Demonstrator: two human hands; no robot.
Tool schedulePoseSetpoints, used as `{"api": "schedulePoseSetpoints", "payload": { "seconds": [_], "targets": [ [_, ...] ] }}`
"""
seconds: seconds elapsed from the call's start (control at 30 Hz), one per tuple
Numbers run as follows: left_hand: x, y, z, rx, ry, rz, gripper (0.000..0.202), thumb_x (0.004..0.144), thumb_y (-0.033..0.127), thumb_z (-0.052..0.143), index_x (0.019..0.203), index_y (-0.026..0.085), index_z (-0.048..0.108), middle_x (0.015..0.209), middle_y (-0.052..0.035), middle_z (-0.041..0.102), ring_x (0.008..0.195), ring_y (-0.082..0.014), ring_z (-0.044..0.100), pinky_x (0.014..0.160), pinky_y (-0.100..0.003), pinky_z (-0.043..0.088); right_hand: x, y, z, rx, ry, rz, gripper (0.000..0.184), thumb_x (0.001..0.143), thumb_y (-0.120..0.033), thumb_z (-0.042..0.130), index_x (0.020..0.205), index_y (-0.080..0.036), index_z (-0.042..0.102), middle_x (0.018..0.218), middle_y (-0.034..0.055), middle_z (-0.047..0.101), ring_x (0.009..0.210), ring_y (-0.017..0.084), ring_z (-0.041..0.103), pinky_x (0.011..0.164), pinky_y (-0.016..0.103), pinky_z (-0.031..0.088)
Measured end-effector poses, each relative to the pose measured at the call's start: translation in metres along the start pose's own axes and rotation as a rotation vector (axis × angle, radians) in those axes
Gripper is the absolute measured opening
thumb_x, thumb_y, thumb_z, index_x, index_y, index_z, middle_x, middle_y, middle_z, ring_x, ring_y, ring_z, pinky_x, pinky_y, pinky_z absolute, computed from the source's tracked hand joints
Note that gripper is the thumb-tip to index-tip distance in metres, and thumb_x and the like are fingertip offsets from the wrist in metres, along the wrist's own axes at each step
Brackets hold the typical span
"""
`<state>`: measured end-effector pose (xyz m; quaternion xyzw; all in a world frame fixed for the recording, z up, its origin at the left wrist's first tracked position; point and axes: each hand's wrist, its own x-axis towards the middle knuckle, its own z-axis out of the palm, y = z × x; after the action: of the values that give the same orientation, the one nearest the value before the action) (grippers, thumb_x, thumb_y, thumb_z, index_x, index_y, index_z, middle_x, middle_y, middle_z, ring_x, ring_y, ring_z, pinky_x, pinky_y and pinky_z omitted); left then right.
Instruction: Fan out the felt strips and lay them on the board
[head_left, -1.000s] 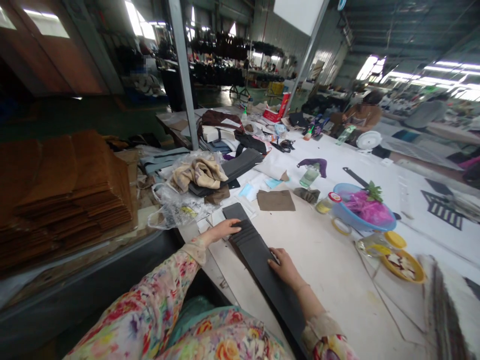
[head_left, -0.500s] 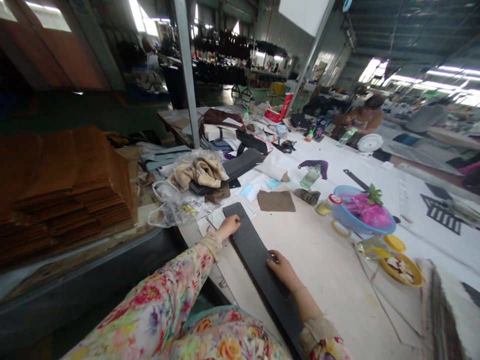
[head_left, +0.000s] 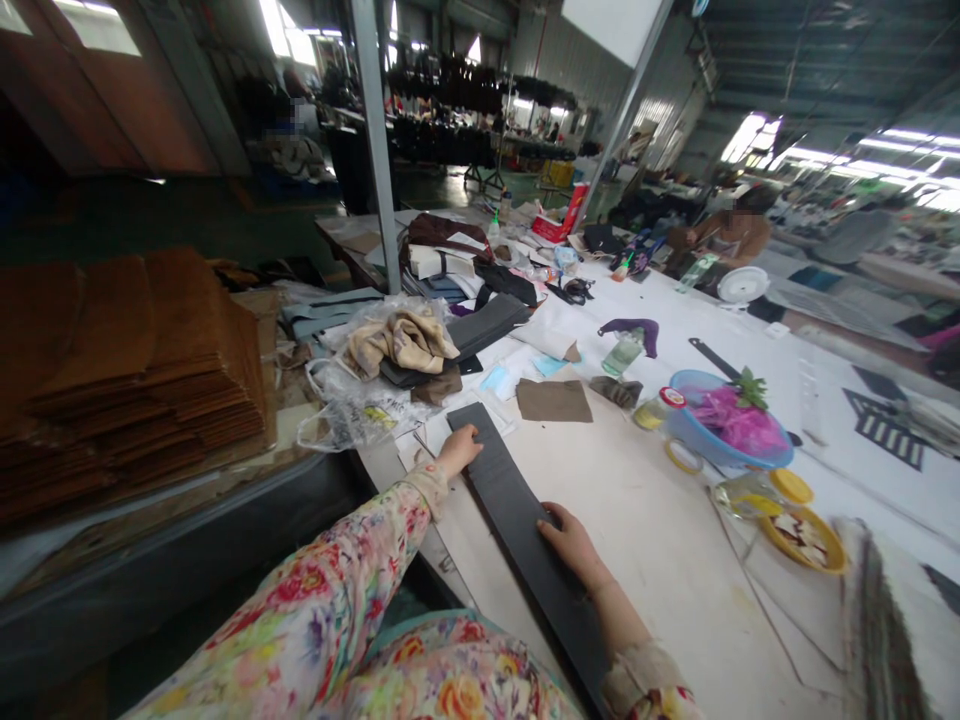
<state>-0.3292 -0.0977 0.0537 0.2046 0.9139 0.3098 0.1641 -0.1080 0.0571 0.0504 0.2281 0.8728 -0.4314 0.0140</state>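
Note:
A long row of overlapping dark grey leather pieces (head_left: 517, 515) lies on the white worktable (head_left: 660, 540), running from near me to the far left. My left hand (head_left: 457, 450) rests on the row's left edge near its far end, fingers curled against it. On the row's right side, closer to me, my right hand (head_left: 571, 545) presses down with fingers bent over the pieces. Both arms wear flowered sleeves.
A brown leather patch (head_left: 553, 400), a blue bowl with pink material (head_left: 726, 420), a yellow dish (head_left: 802, 538) and bottles sit to the right. Plastic bags and cloth (head_left: 397, 345) lie beyond my left hand. Brown sheet stacks (head_left: 127, 360) stand at left. Another person (head_left: 724, 235) sits far across.
My left hand has slid from on top of the row to its left edge and curled. The fanned pieces now look pushed together into a tidier strip.

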Motion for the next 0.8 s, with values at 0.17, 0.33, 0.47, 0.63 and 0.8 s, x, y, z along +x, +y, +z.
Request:
{"api": "schedulePoseSetpoints", "payload": {
  "seconds": [0.17, 0.33, 0.47, 0.63, 0.8],
  "targets": [
    [-0.010, 0.004, -0.009, -0.039, 0.035, 0.059, 0.026, 0.071, 0.016, 0.060, 0.096, 0.017, 0.058, 0.110, -0.0086, 0.053, 0.104, -0.0215, 0.049, 0.090, -0.030, 0.035, 0.003, 0.003, 0.003, -0.027, 0.015, -0.011, 0.039, 0.071, -0.033, 0.047, 0.106, -0.016, 0.055, 0.100, 0.0068, 0.062, 0.094, 0.020, 0.056, 0.085, 0.032, 0.042],
    [-0.005, 0.003, -0.010, -0.177, -0.010, 0.032, 0.027, 0.070, 0.015, 0.059, 0.097, 0.015, 0.057, 0.109, -0.0088, 0.055, 0.107, -0.0215, 0.048, 0.091, -0.030, 0.036, 0.005, 0.007, 0.006, -0.094, 0.065, -0.010, 0.042, 0.069, -0.034, 0.049, 0.104, -0.012, 0.057, 0.099, 0.0120, 0.059, 0.094, 0.023, 0.054, 0.087, 0.034, 0.040],
    [-0.001, 0.003, -0.017, -0.350, -0.181, -0.028, 0.034, 0.070, 0.024, 0.061, 0.101, 0.012, 0.057, 0.097, -0.0092, 0.062, 0.092, -0.0216, 0.057, 0.074, -0.028, 0.045, 0.005, 0.011, 0.008, -0.129, 0.085, -0.013, 0.043, 0.069, -0.033, 0.049, 0.106, -0.012, 0.056, 0.096, 0.0121, 0.057, 0.090, 0.023, 0.055, 0.085, 0.035, 0.042],
    [-0.015, 0.001, -0.034, -0.557, -0.407, 0.027, 0.041, 0.068, 0.028, 0.062, 0.107, 0.017, 0.057, 0.099, -0.0057, 0.064, 0.084, -0.0182, 0.060, 0.062, -0.024, 0.045, 0.004, 0.015, 0.005, -0.138, 0.086, -0.062, 0.048, 0.071, -0.031, 0.049, 0.115, -0.014, 0.050, 0.104, 0.0124, 0.054, 0.096, 0.022, 0.053, 0.087, 0.035, 0.041],
    [-0.025, -0.019, -0.038, -0.789, -0.520, 0.069, 0.058, 0.061, 0.031, 0.069, 0.114, 0.016, 0.051, 0.106, -0.0066, 0.061, 0.085, -0.0158, 0.058, 0.067, -0.022, 0.043, 0.005, 0.010, -0.002, -0.130, 0.029, -0.145, 0.045, 0.068, -0.028, 0.051, 0.111, -0.017, 0.052, 0.113, 0.0092, 0.052, 0.104, 0.020, 0.048, 0.095, 0.032, 0.034]
  ]
}}
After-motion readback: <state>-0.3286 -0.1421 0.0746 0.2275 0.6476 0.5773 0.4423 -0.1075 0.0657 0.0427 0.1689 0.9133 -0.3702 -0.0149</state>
